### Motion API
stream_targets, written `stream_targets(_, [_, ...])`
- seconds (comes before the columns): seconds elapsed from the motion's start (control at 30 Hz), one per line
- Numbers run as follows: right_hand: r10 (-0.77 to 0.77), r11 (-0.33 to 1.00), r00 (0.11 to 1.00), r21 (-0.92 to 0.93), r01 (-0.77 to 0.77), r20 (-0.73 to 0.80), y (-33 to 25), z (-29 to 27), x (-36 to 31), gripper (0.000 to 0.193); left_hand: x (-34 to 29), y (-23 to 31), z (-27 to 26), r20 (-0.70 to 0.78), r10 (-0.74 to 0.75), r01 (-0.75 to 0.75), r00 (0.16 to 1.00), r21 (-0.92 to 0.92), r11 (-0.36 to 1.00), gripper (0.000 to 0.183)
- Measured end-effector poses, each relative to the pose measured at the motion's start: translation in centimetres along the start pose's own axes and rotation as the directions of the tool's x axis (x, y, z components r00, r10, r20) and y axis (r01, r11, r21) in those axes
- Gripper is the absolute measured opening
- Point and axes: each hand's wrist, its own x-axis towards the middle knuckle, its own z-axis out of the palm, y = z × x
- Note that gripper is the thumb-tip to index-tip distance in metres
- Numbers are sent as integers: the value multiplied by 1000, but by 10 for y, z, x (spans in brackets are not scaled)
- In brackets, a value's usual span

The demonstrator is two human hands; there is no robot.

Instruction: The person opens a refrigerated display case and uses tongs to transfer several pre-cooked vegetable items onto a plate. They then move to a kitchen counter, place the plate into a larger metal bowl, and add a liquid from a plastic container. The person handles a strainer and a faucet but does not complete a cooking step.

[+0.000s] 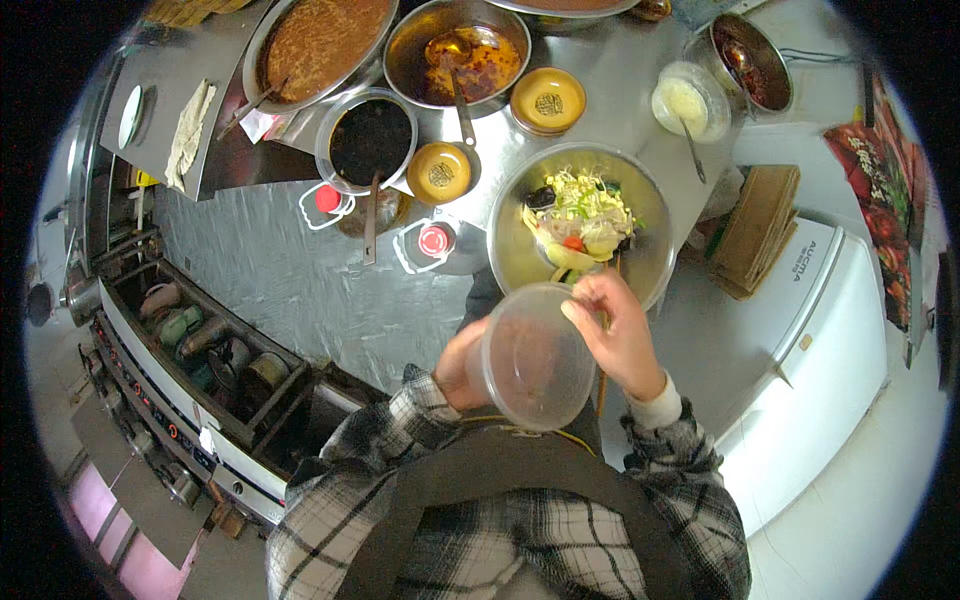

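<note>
Close to my body I hold a clear round plastic bowl (540, 355) with both hands. My left hand (460, 368) is wrapped round its left side, and the fingers show partly through the plastic. At the upper right, the thumb and fingers of my right hand (618, 335) pinch the rim. I see no food in the plastic bowl. Just beyond it stands a large steel mixing bowl (658, 225) with sliced vegetables (588, 215) inside: pale yellow-green shreds, dark pieces and a bit of red.
Along the steel counter stand a pan of brown sauce (325, 45), a bowl of red oil (480, 75), a tub of dark sauce (370, 140) and yellow bowls (548, 100). A white tub (690, 105) holds a spoon. Cardboard (760, 225) rests by a white freezer (815, 350); a stove (200, 420) is left.
</note>
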Motion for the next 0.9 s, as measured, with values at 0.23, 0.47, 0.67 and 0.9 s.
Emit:
stream_targets(0.23, [19,1000,1000,-14,-19,14,12,-2,23,15,22,-5,11,-162,-1,-17,987,-113,993,53])
stream_targets(0.47, [1,999,1000,32,-1,1,-4,-24,21,17,23,1,35,-96,19,-19,995,0,1000,56])
stream_targets(0.67, [21,1000,1000,-22,-21,7,9,-19,37,15,32,0,35,-83,-22,7,996,-185,983,54])
stream_targets(0.9, [16,1000,1000,-23,-17,-25,4,-16,26,15,32,-3,40,-99,-36,27,994,-89,996,55])
